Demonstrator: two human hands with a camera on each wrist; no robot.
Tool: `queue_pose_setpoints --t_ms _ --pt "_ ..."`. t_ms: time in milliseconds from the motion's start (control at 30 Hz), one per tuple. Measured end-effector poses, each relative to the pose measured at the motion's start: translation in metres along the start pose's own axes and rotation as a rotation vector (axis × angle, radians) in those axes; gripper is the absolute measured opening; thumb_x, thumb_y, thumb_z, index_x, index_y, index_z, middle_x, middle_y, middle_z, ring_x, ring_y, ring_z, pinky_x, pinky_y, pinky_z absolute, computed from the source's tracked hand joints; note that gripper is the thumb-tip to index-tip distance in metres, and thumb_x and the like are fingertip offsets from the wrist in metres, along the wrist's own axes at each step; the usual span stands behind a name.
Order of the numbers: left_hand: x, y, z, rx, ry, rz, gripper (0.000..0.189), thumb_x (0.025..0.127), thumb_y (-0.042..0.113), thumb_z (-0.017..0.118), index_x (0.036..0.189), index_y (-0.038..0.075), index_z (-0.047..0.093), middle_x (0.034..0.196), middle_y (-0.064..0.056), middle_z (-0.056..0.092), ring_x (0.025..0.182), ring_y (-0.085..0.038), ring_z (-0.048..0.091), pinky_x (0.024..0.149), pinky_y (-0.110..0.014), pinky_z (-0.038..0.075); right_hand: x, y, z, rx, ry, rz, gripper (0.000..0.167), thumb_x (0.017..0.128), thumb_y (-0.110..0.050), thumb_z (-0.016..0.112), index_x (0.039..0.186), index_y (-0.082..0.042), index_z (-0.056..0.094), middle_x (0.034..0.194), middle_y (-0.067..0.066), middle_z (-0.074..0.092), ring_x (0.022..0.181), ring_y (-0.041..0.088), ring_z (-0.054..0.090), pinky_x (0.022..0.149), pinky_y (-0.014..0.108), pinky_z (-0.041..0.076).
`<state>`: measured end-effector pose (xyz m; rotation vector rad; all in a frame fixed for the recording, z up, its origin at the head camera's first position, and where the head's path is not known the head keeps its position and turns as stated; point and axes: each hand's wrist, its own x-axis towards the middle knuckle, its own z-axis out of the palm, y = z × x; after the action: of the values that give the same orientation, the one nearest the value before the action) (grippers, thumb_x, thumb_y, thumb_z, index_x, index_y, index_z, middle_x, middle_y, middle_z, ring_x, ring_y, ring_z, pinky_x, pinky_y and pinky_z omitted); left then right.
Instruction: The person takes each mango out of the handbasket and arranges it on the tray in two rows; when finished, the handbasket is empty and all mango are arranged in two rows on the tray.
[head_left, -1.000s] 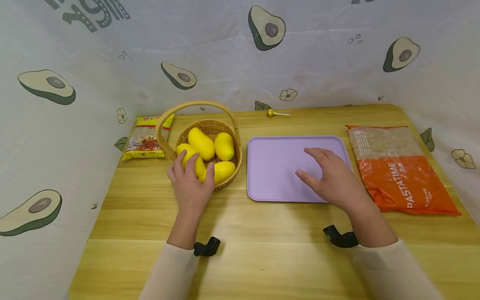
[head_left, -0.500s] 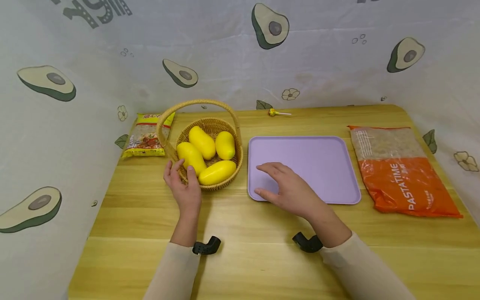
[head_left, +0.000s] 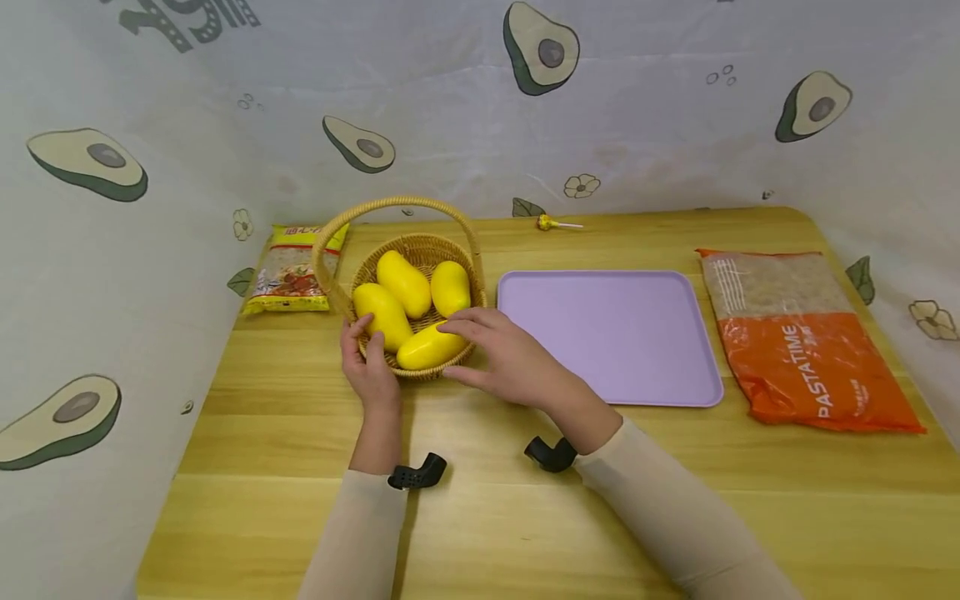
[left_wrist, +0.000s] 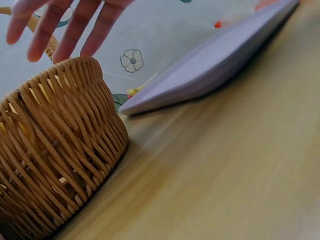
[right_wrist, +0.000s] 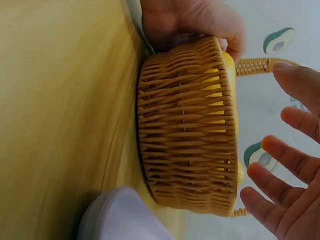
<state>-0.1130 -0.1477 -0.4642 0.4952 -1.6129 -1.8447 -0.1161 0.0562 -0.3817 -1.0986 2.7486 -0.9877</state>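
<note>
A round wicker basket (head_left: 420, 243) with an arched handle holds several yellow mangoes (head_left: 403, 283). My left hand (head_left: 373, 379) grips the basket's front-left side, its thumb over the rim; in the right wrist view this hand (right_wrist: 192, 20) wraps the far end of the basket wall. Over the front mango (head_left: 423, 348) hovers my right hand (head_left: 513, 358), with fingers spread and thumb apart, holding nothing. The right wrist view shows these loose fingers (right_wrist: 292, 192) beside the basket's top. Seen from the left wrist, the right hand (left_wrist: 75, 22) hangs above the rim.
A lilac tray (head_left: 615, 333) lies right of the basket. Beyond it is an orange PASTATIME bag (head_left: 817, 358). A yellow food packet (head_left: 296, 271) lies behind the basket at left, and a lollipop (head_left: 547, 223) lies near the table's back edge.
My right hand has moved left from over the tray to the basket. My left hand has shifted from over the mangoes to the basket's front-left rim. The mangoes stay in the basket.
</note>
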Motion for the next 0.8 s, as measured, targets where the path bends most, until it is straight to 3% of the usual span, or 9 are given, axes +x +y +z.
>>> queue_pose_setpoints --t_ms 167,433,800 --pt "-0.001 -0.004 -0.003 -0.038 -0.007 0.012 0.027 0.092 -0.002 0.052 0.115 -0.012 0.061 0.146 -0.019 0.057 0.155 -0.029 0.027 0.128 -0.039 0.018 0.015 0.0 0.002 -0.017 -0.022 -0.019 0.054 0.089 -0.037 0.079 0.137 -0.017 0.064 0.14 0.004 0.061 0.134 0.025 0.053 0.115 0.043 0.042" --pt "-0.001 -0.006 -0.002 -0.067 -0.029 -0.004 0.026 0.091 -0.002 0.052 0.114 -0.007 0.063 0.155 -0.017 0.049 0.157 -0.03 0.022 0.129 -0.041 0.016 0.042 0.002 -0.006 -0.049 -0.156 -0.043 0.059 0.087 -0.038 0.081 0.139 -0.015 0.063 0.143 0.004 0.061 0.136 0.024 0.053 0.116 0.042 0.041" --pt "0.0 -0.003 -0.003 -0.081 -0.028 -0.021 0.027 0.091 -0.003 0.052 0.116 -0.01 0.061 0.155 -0.017 0.049 0.157 -0.028 0.023 0.129 -0.04 0.017 0.058 0.002 -0.007 -0.037 -0.328 0.01 0.063 0.087 -0.036 0.081 0.141 -0.012 0.061 0.145 0.001 0.06 0.141 0.02 0.05 0.119 0.038 0.038"
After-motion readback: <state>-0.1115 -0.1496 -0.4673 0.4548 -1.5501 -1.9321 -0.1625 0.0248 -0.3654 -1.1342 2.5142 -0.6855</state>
